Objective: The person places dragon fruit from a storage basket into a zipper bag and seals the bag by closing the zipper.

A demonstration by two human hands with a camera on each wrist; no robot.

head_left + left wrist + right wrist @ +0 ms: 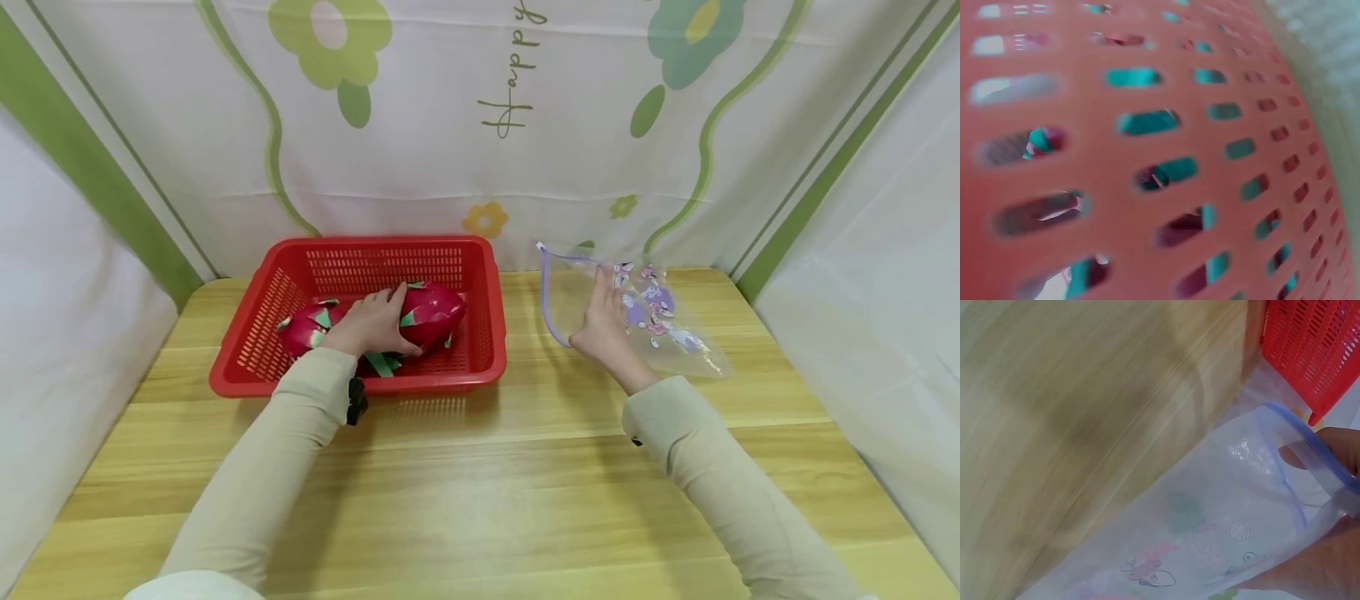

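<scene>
Inside the red plastic basket (491,350), my left hand (369,323) grips the left end of a dragon fruit (437,310), with the thumb on the near side and fingers on the far side. Another dragon fruit (302,330) lies to the left, partly behind that hand. Green leaf tips (384,363) show below the palm. The left wrist view is filled by the basket's slotted wall (1104,150), hiding the hand. My right hand (606,329) holds a clear zip bag (1210,506) at its purple-edged mouth, which gapes toward the basket.
The wooden table (480,500) carries the basket at its back left and the bag at its back right. A white curtain (427,150) printed with flowers hangs right behind them, and white cloth (885,275) encloses the sides.
</scene>
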